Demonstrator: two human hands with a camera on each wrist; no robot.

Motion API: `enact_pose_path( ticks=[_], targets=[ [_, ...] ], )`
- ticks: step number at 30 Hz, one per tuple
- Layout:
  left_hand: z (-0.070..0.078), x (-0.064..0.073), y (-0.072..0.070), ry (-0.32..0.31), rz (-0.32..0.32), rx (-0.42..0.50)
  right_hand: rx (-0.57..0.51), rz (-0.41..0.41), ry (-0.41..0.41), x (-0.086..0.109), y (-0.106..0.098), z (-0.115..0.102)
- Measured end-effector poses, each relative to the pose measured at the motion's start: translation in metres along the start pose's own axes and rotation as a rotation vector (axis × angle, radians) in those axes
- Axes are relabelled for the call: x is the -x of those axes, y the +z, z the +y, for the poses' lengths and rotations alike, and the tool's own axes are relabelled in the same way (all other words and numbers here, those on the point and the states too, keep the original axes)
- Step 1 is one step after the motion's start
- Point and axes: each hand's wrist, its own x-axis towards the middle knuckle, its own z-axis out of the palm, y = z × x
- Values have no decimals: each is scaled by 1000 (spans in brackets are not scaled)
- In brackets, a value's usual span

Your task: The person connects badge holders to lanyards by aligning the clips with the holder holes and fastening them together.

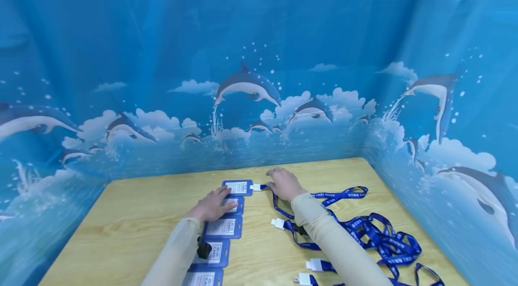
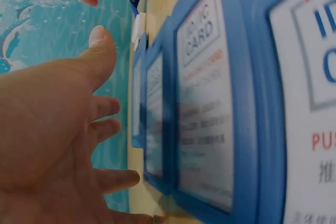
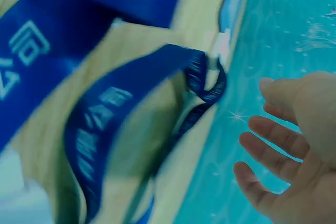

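A column of blue-framed ID card holders (image 1: 223, 227) lies on the wooden table, left of several blue lanyards (image 1: 358, 227). My left hand (image 1: 213, 205) is over the far end of the column, fingers spread toward the farthest card holder (image 1: 243, 186); the left wrist view shows nothing in its grasp. A white lanyard clip (image 1: 256, 187) meets that holder's right edge; whether it is fastened cannot be told. My right hand (image 1: 283, 184) hovers by this clip's blue strap (image 3: 100, 135), its fingers loosely bent and holding nothing in the right wrist view.
More white clips, one near the middle (image 1: 278, 223) and others nearer (image 1: 314, 265), point left toward the cards. Lanyard straps lie tangled on the table's right side. A blue dolphin-print curtain (image 1: 251, 142) stands behind the wooden table (image 1: 141, 214) and along its sides.
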Motion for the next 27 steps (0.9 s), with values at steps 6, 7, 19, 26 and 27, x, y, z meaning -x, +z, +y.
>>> enact_pose_path(
  ticks=[6, 7, 19, 26, 27],
  targets=[
    [3, 8, -7, 39, 0, -12, 6, 19, -20, 7, -18, -7],
    [4, 10, -9, 45, 2, -19, 8, 21, -22, 8, -22, -9],
    [30, 28, -25, 25, 71, -23, 12, 29, -12, 36, -60, -9],
    [33, 39, -48, 97, 91, -68, 14, 18, 32, 52, -75, -1],
    [34, 39, -53, 103, 93, -74, 16, 18, 43, 54, -79, 0]
  ],
)
